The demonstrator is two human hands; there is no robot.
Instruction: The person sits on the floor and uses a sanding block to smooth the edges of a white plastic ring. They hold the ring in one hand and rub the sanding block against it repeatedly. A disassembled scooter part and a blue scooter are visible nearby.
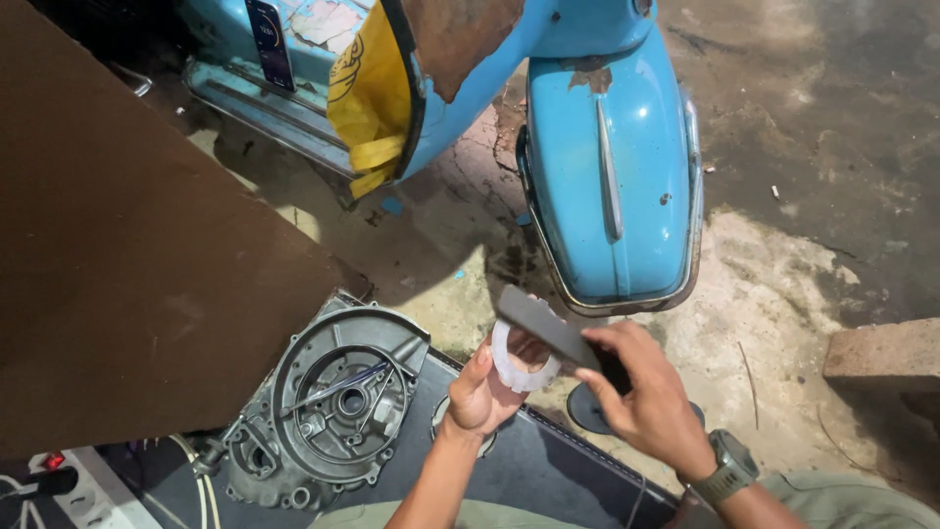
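Head view, looking down: a pale ring-shaped part (522, 369), toothed along its lower edge, sits at the centre of the frame, pinched in the fingers of the left hand (482, 395). The right hand (641, 397), a watch (729, 466) on its wrist, grips a dark flat block (548, 327) and lays its long face against the upper rim of the ring, so both hands are closed on what they hold. Ring and block are held in the air above the edge of a dark padded surface (548, 460), just below the blue front mudguard (612, 162) of a scooter that fills the upper middle of the frame.

At lower left, on the same surface, lies a grey cast engine cover (328, 411), open side up, with a thin tool resting across its bore. A brown board (127, 225) takes up the left side. A yellow cloth (372, 93) hangs from the scooter's body at upper centre, and a dark round disc (592, 407) lies on the stained concrete floor (783, 274) under the right hand.

The grip on the ring looks light, by fingertips only; a hard stroke of the block could likely twist it free and drop it to the gritty floor, or chip its thin teeth.
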